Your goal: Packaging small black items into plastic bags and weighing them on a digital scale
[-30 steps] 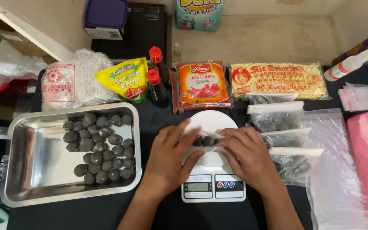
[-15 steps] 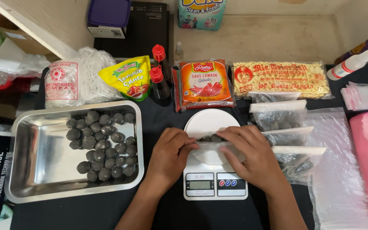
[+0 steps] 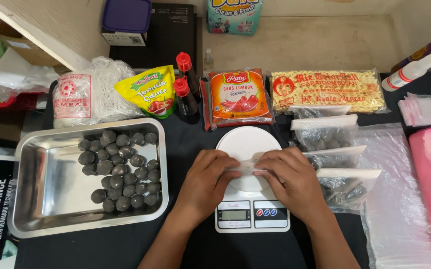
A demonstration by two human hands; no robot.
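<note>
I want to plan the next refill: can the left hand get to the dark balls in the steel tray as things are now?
Probably yes, once it lets go. The left hand is pinching a small clear bag over the scale, together with the right hand. The steel tray lies open beside it, the dark balls uncovered, nothing between.

Along the back of the counter lie a white clear-plastic vermicelli bag [image 3: 83,94], a yellow sauce pouch [image 3: 148,91], an orange-red chilli sauce sachet pack [image 3: 238,97] and a wide yellow noodle packet [image 3: 327,92]. Behind them stands a teal-and-white detergent pack [image 3: 234,15]. The white kitchen scale's small grey screen [image 3: 234,215] sits at its front edge.
</note>
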